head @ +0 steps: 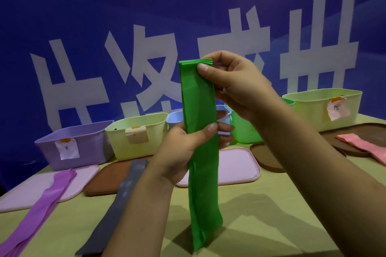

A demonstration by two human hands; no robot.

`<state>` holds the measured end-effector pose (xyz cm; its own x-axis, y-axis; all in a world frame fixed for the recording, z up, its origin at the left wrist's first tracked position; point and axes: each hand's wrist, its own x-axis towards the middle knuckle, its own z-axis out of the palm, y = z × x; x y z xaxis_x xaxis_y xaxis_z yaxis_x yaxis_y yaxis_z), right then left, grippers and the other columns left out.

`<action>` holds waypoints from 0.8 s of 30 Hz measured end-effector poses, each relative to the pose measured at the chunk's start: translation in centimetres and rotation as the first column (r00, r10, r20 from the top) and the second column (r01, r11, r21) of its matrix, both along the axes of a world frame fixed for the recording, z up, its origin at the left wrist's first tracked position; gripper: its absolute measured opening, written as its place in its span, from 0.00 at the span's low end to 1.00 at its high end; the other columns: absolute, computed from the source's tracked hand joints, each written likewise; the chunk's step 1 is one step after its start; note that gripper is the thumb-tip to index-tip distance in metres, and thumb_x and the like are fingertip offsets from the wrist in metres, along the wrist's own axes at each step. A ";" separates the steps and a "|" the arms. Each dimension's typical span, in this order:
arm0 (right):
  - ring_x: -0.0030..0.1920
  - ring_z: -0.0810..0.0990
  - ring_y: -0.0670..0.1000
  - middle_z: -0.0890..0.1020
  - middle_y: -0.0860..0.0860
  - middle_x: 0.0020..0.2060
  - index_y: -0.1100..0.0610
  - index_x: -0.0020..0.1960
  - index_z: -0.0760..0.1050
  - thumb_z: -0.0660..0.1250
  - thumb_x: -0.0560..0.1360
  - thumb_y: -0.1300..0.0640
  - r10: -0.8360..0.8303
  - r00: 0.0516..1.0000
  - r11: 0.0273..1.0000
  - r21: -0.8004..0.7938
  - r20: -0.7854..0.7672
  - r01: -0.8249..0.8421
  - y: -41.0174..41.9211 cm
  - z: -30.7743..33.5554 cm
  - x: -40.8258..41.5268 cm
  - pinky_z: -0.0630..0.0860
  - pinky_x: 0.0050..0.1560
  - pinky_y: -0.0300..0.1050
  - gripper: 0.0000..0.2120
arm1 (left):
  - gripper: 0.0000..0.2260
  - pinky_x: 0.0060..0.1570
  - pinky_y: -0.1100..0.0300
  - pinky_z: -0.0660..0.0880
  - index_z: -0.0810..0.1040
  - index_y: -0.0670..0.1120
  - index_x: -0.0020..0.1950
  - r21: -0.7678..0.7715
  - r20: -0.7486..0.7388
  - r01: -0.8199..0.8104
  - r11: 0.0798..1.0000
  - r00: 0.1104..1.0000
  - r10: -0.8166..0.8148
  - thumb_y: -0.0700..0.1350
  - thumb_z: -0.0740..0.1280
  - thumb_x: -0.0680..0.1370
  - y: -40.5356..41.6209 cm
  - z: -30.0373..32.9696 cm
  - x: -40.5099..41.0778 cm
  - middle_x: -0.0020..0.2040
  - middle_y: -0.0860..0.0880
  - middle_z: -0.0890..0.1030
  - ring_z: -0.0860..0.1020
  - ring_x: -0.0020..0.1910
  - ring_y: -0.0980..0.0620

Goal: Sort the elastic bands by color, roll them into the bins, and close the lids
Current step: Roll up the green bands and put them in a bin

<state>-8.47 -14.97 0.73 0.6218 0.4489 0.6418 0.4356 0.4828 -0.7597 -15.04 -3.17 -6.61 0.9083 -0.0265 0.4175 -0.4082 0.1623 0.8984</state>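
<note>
A stack of green elastic bands [199, 131] is held upright above the table [261, 225], its lower end hanging free close to the tabletop. The left hand [183, 150] is closed around the stack at mid-length, thumb across the front face. The right hand [231, 83] pinches the top end, thumb in front and fingers curled behind. Several thin layers show at the top edge, so the stack is judged light, soft and limp, and probably slippery layer against layer. A firm pinch across the full width at one end is judged the best hold for starting a roll, with the other hand keeping the layers aligned.

Left of the green stack, a grey band [117, 200] and purple bands [41, 210] lie flat on the table. Beyond the stack a pink lid [238, 165] lies flat, and pink bands [363, 146] rest on a brown lid [334, 131] to its right. Farthest from the stack, a green bin [242, 129] stands in the row of open bins.
</note>
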 end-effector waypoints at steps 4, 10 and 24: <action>0.39 0.83 0.49 0.82 0.55 0.39 0.59 0.46 0.75 0.66 0.75 0.64 -0.039 0.998 0.999 -0.001 -0.051 0.039 0.3 -0.2 0.1 0.80 0.38 0.41 0.02 | 0.13 0.50 0.48 0.80 0.77 0.42 0.56 0.016 -0.034 0.096 0.995 0.995 -0.096 0.41 0.63 0.73 -0.4 -1.0 -0.4 0.49 0.41 0.84 0.83 0.43 0.44; 0.35 0.83 0.48 0.81 0.54 0.35 0.59 0.44 0.75 0.67 0.74 0.65 -0.125 0.990 0.992 -0.006 -0.069 0.125 0.0 -1.0 -0.4 0.78 0.34 0.39 0.03 | 0.13 0.39 0.55 0.80 0.77 0.40 0.56 -0.057 -0.087 0.150 0.987 0.984 -0.154 0.40 0.63 0.73 -1.1 -3.5 -1.1 0.43 0.40 0.84 0.81 0.35 0.48; 0.42 0.83 0.53 0.81 0.54 0.38 0.57 0.42 0.75 0.69 0.74 0.64 -0.291 0.955 0.955 -0.075 -0.052 0.287 0.6 -3.8 -1.7 0.81 0.44 0.46 0.05 | 0.20 0.47 0.54 0.78 0.83 0.43 0.52 -0.066 -0.082 0.248 0.967 0.964 -0.253 0.56 0.74 0.69 -0.9 -7.5 -1.6 0.44 0.42 0.83 0.82 0.43 0.47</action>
